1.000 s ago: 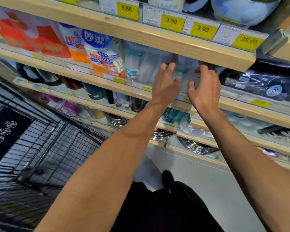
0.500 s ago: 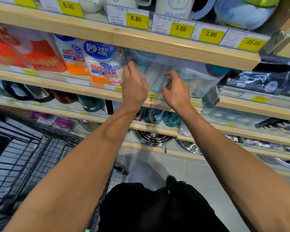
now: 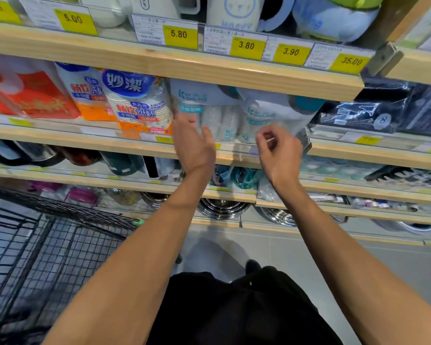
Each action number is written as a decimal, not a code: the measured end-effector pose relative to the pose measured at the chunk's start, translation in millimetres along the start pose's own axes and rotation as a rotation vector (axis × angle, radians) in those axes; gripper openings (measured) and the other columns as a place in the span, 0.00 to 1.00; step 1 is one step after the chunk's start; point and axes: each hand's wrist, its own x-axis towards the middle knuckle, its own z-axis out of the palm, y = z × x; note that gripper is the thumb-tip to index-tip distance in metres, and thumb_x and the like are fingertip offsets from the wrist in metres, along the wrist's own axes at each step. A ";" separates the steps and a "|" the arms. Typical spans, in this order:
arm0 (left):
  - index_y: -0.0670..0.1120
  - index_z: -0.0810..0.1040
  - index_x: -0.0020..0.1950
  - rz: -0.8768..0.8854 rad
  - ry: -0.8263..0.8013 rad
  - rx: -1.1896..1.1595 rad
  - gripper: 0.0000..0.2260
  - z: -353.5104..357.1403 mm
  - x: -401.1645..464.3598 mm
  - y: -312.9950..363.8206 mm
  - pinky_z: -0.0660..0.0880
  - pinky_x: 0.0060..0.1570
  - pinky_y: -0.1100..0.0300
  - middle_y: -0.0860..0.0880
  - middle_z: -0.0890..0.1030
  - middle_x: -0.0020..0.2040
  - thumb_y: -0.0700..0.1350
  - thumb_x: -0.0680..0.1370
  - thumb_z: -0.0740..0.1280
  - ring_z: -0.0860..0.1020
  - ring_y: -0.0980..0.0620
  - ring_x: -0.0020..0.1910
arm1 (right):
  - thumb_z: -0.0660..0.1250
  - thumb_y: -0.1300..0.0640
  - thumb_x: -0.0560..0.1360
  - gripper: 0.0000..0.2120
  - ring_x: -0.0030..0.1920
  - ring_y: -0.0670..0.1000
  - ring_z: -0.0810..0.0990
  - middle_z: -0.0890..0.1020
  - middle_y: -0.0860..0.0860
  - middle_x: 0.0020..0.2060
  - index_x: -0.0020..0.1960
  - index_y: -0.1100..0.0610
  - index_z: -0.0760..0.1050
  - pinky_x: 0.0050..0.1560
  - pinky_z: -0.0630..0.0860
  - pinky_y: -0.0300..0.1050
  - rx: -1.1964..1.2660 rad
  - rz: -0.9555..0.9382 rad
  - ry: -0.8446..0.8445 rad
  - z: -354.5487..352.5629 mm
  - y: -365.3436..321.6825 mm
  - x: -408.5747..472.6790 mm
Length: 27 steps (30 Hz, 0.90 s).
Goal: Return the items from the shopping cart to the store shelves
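Bright, even overhead store light. Soft shadow on floor [image 3: 217, 247]. Motion blur on both hands; wide-angle bending at frame edges; packaging glare.

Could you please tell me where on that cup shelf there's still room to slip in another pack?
Hardly any. The cup shelf is packed edge to edge: red packs, paper cup packs, then clear cup packs behind the left hand and right hand, then dark packs. Only its front lip is bare.
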 end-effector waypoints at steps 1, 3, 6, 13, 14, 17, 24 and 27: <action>0.43 0.74 0.50 0.044 -0.082 -0.062 0.06 6.6 -6.3 6.5 0.77 0.47 0.49 0.46 0.78 0.47 0.42 0.75 0.65 0.77 0.48 0.46 | 0.67 0.54 0.78 0.06 0.35 0.43 0.77 0.83 0.48 0.43 0.50 0.56 0.80 0.42 0.79 0.45 0.041 0.028 0.122 -5.6 5.1 -2.6; 0.43 0.77 0.51 0.172 -0.204 -0.129 0.04 18.9 -15.7 19.5 0.78 0.44 0.50 0.47 0.79 0.45 0.41 0.78 0.66 0.77 0.51 0.41 | 0.68 0.51 0.77 0.12 0.38 0.44 0.76 0.79 0.51 0.50 0.55 0.59 0.76 0.41 0.77 0.43 0.116 0.087 0.320 -14.5 13.5 -1.8; 0.42 0.77 0.58 0.180 -0.237 -0.157 0.09 33.3 -21.2 40.4 0.80 0.46 0.54 0.48 0.81 0.49 0.44 0.79 0.67 0.78 0.54 0.43 | 0.68 0.44 0.76 0.26 0.52 0.50 0.79 0.77 0.53 0.60 0.66 0.60 0.70 0.49 0.79 0.45 0.172 0.186 0.361 -26.1 29.2 17.1; 0.39 0.72 0.63 0.251 -0.142 -0.086 0.17 43.3 -21.9 49.6 0.79 0.46 0.45 0.44 0.81 0.47 0.50 0.81 0.63 0.81 0.44 0.47 | 0.63 0.42 0.78 0.22 0.29 0.56 0.84 0.82 0.58 0.53 0.58 0.60 0.69 0.27 0.78 0.47 0.215 0.295 -0.017 -43.1 45.9 62.1; 0.39 0.71 0.68 0.238 -0.133 -0.066 0.20 42.3 -22.1 49.4 0.78 0.50 0.46 0.43 0.81 0.51 0.50 0.81 0.63 0.81 0.43 0.50 | 0.62 0.40 0.76 0.23 0.31 0.58 0.84 0.84 0.61 0.47 0.53 0.62 0.71 0.29 0.79 0.48 0.168 0.311 -0.027 -41.0 43.4 64.3; 0.40 0.68 0.74 0.189 -0.101 0.004 0.23 42.2 -21.2 50.7 0.74 0.60 0.46 0.42 0.80 0.61 0.51 0.82 0.62 0.78 0.43 0.60 | 0.56 0.36 0.73 0.31 0.41 0.63 0.84 0.84 0.62 0.39 0.50 0.64 0.75 0.46 0.81 0.55 0.048 0.298 -0.065 -35.3 41.5 66.8; 0.45 0.75 0.66 0.189 -0.254 0.182 0.14 49.0 -17.9 61.6 0.72 0.54 0.52 0.45 0.82 0.56 0.42 0.80 0.62 0.78 0.42 0.59 | 0.56 0.52 0.83 0.21 0.46 0.62 0.77 0.79 0.63 0.43 0.55 0.70 0.77 0.44 0.65 0.48 -0.234 0.221 -0.129 -52.3 49.6 82.2; 0.48 0.70 0.73 0.144 -0.397 0.205 0.21 46.6 -19.0 57.4 0.75 0.57 0.50 0.47 0.81 0.59 0.40 0.80 0.60 0.78 0.44 0.59 | 0.57 0.51 0.82 0.21 0.54 0.65 0.79 0.81 0.65 0.52 0.58 0.68 0.77 0.46 0.68 0.49 -0.224 0.224 -0.114 -52.1 54.5 81.3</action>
